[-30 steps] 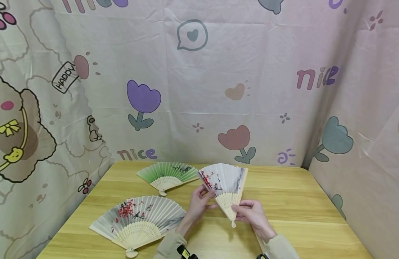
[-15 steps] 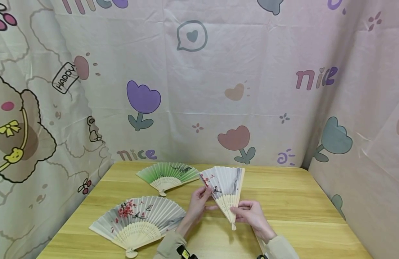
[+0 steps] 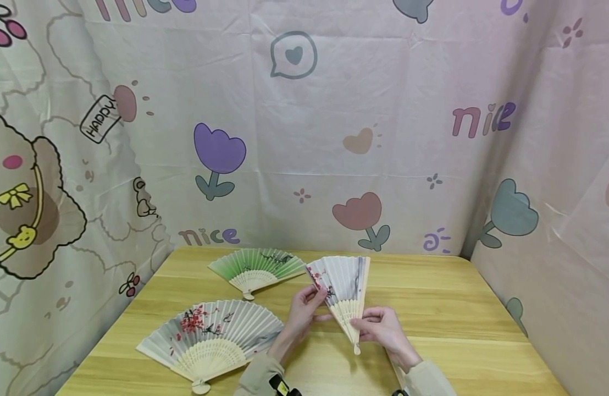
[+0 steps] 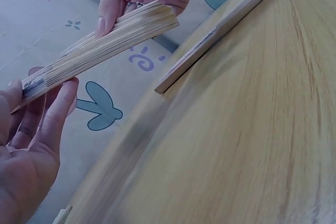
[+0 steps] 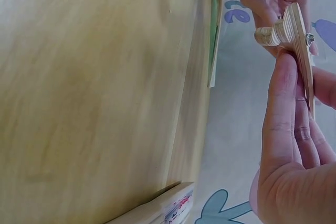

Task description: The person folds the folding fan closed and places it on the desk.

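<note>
A partly spread folding fan (image 3: 341, 280), white with red blossoms and pale wooden ribs, is held up over the table between both hands. My left hand (image 3: 303, 312) pinches its left edge, thumb in front and fingers behind. Lower down, my right hand (image 3: 383, 330) grips the ribs on the right side, a little above the pivot. From the left wrist view the fan's ribs (image 4: 100, 45) appear edge-on as a tight stack. The right wrist view shows the pivot end (image 5: 294, 32) with its small metal rivet, and the right fingers (image 5: 283, 103) lying along the outer rib.
A blossom-printed fan (image 3: 217, 335) lies spread at the front left of the wooden table (image 3: 463, 308). Behind it a green fan (image 3: 257, 269) is also spread. Another folded fan (image 4: 210, 38) lies on the tabletop, mostly hidden by the right forearm in the head view.
The held fan has narrowed, its right edge swinging left toward the left edge. Its top and pivot have dropped slightly. Both hands stay nearly in place.
</note>
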A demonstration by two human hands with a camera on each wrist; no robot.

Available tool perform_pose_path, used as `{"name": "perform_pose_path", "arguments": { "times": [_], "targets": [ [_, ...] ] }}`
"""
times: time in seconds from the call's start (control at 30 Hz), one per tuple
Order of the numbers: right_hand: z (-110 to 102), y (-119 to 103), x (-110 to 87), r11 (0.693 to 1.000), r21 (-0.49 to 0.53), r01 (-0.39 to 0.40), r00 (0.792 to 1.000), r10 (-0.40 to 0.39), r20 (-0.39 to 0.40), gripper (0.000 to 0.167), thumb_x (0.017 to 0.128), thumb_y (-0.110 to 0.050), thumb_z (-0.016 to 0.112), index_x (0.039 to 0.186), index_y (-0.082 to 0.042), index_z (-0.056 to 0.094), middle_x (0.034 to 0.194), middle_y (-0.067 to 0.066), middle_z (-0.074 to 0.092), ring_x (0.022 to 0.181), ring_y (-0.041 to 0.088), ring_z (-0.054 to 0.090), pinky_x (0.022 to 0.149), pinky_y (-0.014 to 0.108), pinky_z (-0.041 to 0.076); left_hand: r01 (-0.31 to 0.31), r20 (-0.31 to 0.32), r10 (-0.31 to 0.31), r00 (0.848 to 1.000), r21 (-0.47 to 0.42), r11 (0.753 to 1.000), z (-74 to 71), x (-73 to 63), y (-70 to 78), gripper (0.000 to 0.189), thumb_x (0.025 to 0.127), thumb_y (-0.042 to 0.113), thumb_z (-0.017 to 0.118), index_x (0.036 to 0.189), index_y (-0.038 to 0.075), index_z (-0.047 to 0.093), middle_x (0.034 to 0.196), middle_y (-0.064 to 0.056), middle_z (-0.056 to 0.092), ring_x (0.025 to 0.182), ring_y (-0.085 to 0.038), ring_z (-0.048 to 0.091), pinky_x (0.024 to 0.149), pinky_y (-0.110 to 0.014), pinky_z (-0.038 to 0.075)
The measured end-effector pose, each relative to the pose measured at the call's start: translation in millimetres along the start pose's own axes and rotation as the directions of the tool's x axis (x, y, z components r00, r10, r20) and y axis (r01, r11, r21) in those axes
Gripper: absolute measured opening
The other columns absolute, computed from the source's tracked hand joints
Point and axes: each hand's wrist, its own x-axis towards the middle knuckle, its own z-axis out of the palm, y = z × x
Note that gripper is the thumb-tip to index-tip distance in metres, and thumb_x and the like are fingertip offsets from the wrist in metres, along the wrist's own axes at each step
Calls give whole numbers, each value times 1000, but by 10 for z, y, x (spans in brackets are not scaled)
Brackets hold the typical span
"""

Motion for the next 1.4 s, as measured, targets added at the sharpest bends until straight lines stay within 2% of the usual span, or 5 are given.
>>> {"name": "perform_pose_path", "arguments": {
  "times": [0.3,0.63,0.93,1.23,1.4],
  "targets": [
    [10,4,0,1000,-18,9,999,-9,31,29,89,-4,71,100,21,61,77,0,74,66,10,69,66,25,67,13,-2,-13,1000,-1,1000,-6,-4,4,38,101,15,61,125,-15,55,94,5,70,90,-9,68,71,-32,69],
    [11,1,-12,1000,-9,23,998,-22,64,35,91,-4,70,105,26,57,80,1,73,66,10,70,67,27,68,15,26,-15,1000,-16,1000,-38,-16,-18,13,100,16,62,108,7,67,95,4,68,91,-11,66,72,-31,68],
    [15,-8,-23,1000,-16,23,998,-22,63,34,90,-3,70,105,25,58,79,1,73,66,10,70,67,27,68,14,27,-13,1000,-5,1000,-22,-17,-12,36,97,10,65,124,-13,57,99,2,66,91,-11,66,72,-31,68],
    [1,3,-17,999,-16,30,996,-29,88,32,89,-3,71,101,23,58,80,3,75,65,11,70,67,29,68,13,34,-13,999,2,1000,-20,-22,-20,27,98,9,64,119,-8,63,96,4,67,88,-10,67,70,-31,69],
    [-3,7,-15,999,-17,42,994,-40,100,33,89,-2,71,101,25,58,81,5,75,64,11,70,67,29,68,1,44,-1,999,3,1000,-22,-21,-20,34,98,10,65,123,-13,59,97,4,67,89,-9,67,70,-31,68]
  ]
}}
